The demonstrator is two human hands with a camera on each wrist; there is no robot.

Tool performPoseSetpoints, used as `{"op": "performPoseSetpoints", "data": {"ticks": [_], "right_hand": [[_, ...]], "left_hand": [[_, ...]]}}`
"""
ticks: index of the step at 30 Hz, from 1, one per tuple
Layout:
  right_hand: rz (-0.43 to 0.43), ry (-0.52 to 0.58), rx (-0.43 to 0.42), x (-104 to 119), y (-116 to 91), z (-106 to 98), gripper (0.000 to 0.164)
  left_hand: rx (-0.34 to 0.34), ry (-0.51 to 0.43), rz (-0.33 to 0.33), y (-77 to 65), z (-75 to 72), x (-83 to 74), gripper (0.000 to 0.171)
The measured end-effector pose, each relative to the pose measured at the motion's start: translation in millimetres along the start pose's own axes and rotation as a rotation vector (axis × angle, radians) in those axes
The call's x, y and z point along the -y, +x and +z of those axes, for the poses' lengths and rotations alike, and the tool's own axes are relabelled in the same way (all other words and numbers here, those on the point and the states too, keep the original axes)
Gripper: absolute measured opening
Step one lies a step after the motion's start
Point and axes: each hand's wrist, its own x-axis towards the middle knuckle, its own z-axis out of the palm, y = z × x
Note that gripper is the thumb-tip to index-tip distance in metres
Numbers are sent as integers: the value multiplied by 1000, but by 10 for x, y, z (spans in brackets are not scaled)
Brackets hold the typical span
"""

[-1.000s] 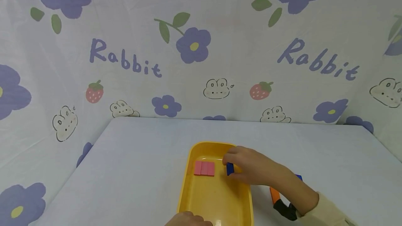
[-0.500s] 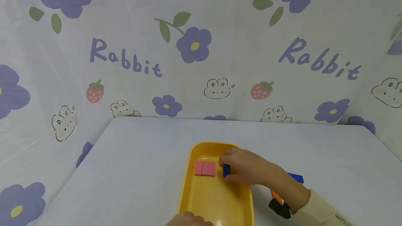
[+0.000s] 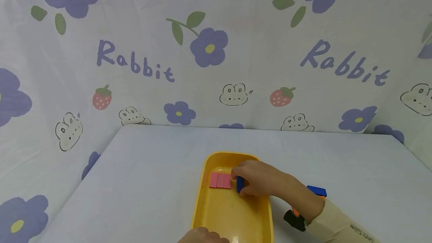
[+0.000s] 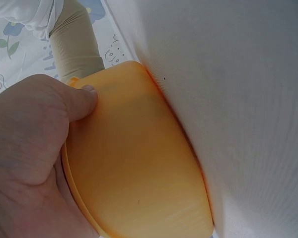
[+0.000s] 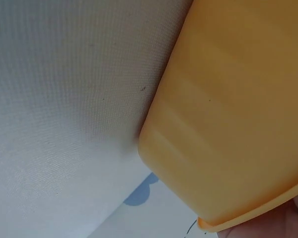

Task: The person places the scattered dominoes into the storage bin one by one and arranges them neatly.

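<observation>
My right hand (image 3: 258, 177) is over the far right part of a yellow tray (image 3: 199, 201) and pinches a small dark blue block (image 3: 240, 184) between thumb and fingers. Just left of that block, three flat pink blocks (image 3: 220, 180) lie side by side on the tray floor. At the tray's near edge, my left hand (image 3: 203, 236) grips the rim; the left wrist view shows the thumb (image 4: 84, 101) against the outer wall. Only the tray's outside (image 5: 228, 109) and a bit of hand (image 5: 273, 223) appear in the right wrist view, where the blue block is hidden.
Right of the tray, partly behind the right forearm, lie a blue block (image 3: 316, 191), an orange piece (image 3: 295, 212) and a black piece (image 3: 294, 220) on the pale tabletop (image 3: 145, 183). A flower-and-rabbit printed cloth (image 3: 249, 63) stands behind the table.
The right hand has moved a little left with the blue block, bringing it close to the pink blocks. More of the blue block on the table now shows. The left hand stays put.
</observation>
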Motion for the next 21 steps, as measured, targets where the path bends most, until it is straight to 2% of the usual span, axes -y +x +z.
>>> {"op": "performPoseSetpoints", "data": {"ticks": [3, 9, 14, 21], "right_hand": [[-6, 6, 1, -1, 14, 6, 29], [-22, 10, 0, -6, 54, 25, 28], [3, 18, 9, -1, 91, 31, 29], [27, 23, 7, -14, 127, 41, 31]], "left_hand": [[-2, 4, -6, -12, 8, 4, 6], [35, -1, -16, -3, -9, -9, 8], [9, 1, 9, -1, -13, -1, 7], [14, -4, 8, 5, -30, -5, 8]]}}
